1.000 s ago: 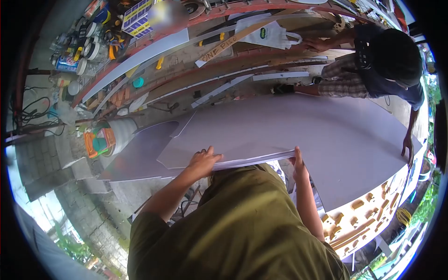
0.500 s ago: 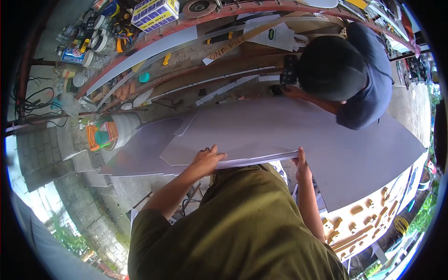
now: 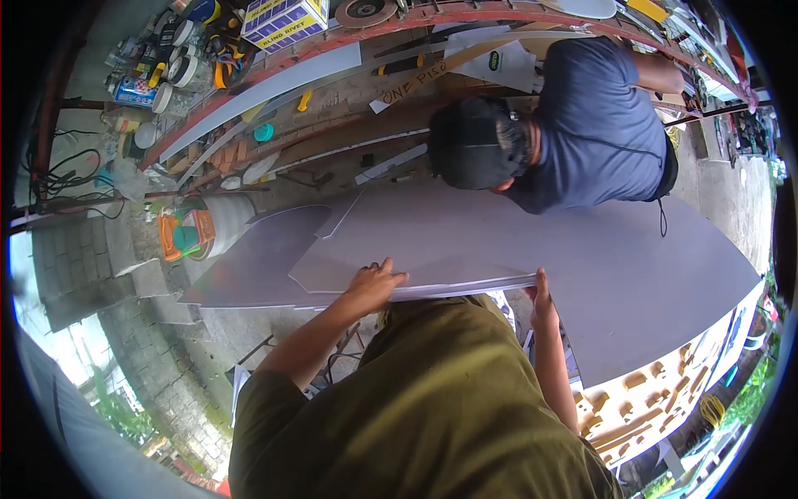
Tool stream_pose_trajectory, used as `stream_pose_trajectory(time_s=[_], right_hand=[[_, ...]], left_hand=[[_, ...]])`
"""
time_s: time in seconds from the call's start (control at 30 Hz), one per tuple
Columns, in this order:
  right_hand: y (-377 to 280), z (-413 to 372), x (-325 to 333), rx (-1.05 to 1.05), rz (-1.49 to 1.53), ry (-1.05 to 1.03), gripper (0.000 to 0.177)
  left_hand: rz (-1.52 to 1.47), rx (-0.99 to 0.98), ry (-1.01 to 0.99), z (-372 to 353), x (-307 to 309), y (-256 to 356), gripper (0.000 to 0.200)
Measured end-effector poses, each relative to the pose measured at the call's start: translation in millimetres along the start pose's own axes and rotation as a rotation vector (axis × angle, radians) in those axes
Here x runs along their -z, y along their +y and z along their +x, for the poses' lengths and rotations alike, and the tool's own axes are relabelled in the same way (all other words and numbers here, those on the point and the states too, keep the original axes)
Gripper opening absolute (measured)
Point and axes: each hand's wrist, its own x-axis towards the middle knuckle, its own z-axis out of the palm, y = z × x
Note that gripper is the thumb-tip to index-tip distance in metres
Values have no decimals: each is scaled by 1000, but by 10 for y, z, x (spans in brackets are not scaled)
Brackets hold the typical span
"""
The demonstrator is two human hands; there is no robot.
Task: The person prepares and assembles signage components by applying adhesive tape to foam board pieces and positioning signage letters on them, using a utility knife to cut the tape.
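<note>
Large grey sheets (image 3: 449, 233) lie stacked across the view in front of my body. On their near edge, left of my waist, rests my left hand (image 3: 376, 287), its fingers wrapped round the edge and partly spread on top. My right hand (image 3: 542, 301) grips the same stack at the right corner of its near edge, with the fingers underneath mostly hidden. Another large grey sheet (image 3: 648, 291) extends to the right. Across the sheets a person (image 3: 594, 125) in a dark cap leans over, one arm stretched toward the shelf.
A red metal shelf frame (image 3: 332, 41) runs along the far side, with a rivet box (image 3: 285, 23) and jars. A bucket (image 3: 229, 220) stands at the left. Pale panels with cut-outs (image 3: 644, 395) are at the lower right.
The other person has moved left and turned, head lower over the sheets, with an arm now reaching to the upper right. My hands have barely moved.
</note>
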Motion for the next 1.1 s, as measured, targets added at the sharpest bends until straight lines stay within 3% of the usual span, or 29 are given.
stream_pose_trajectory(time_s=[0.5,0.6,1.1], right_hand=[[19,5,24,1,24,0,40],[33,12,28,7,31,-13,40],[-31,-27,-20,10,39,9,38]], left_hand=[[-57,25,23,-2,-4,22,74],[-58,20,-34,-34,108,57,53],[-38,21,-20,-1,66,49,47]])
